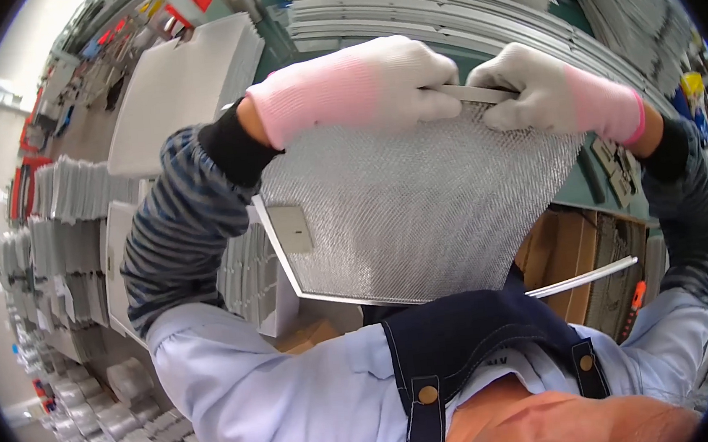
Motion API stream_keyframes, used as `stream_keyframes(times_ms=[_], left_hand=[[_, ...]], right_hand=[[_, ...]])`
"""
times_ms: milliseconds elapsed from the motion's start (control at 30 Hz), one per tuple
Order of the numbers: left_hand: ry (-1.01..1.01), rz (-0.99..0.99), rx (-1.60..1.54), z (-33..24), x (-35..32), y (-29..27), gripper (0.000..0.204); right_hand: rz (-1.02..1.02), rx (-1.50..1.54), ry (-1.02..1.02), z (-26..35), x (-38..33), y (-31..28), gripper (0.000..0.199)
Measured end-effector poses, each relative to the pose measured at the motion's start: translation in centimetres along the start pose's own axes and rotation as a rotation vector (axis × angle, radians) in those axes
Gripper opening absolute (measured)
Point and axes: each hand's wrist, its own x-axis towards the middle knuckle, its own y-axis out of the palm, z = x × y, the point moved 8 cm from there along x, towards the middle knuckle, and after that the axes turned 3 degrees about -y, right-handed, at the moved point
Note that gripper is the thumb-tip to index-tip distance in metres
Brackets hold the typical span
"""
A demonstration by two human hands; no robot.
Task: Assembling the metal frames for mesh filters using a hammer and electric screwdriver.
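A silvery metal mesh panel [403,208] is tilted in front of my body. A thin white frame strip [281,253] runs along its left and lower edges, and a grey plate [291,229] with a small slot sits near its left side. At the panel's far edge, my left hand [405,78], in a white and pink glove, pinches a short flat metal strip [469,93]. My right hand [532,87], gloved alike, closes its thumb and fingers on the strip's other end. Both fists hide part of the panel's far edge.
Long metal frame bars [403,6] lie stacked across the green bench. Flat panels [182,84] are piled at the far left. A white bar [586,276] sticks out at lower right, near a cardboard box [554,245] and an orange-handled tool [637,297]. Stacked parts line the left side.
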Motion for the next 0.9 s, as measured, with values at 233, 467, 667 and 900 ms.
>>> stream_keyframes(times_ms=[233,467,667,900], left_hand=[[-0.085,-0.243,0.395,-1.2,-0.9,0.1,0.022],[-0.222,0.203,-0.166,1.0,1.2,0.6,0.019],[-0.13,0.026,0.12,1.3,1.5,2.3,0.025],[-0.307,0.263,-0.33,4.8,2.8,4.5,0.045]], right_hand=[[-0.116,0.087,0.051,-1.5,-0.5,0.0,0.017],[0.07,-0.132,0.212,-2.6,-0.5,-0.6,0.025],[-0.003,0.051,0.178,-4.5,-1.5,-0.3,0.031],[0.205,-0.066,0.13,-4.8,-2.3,-0.4,0.026]])
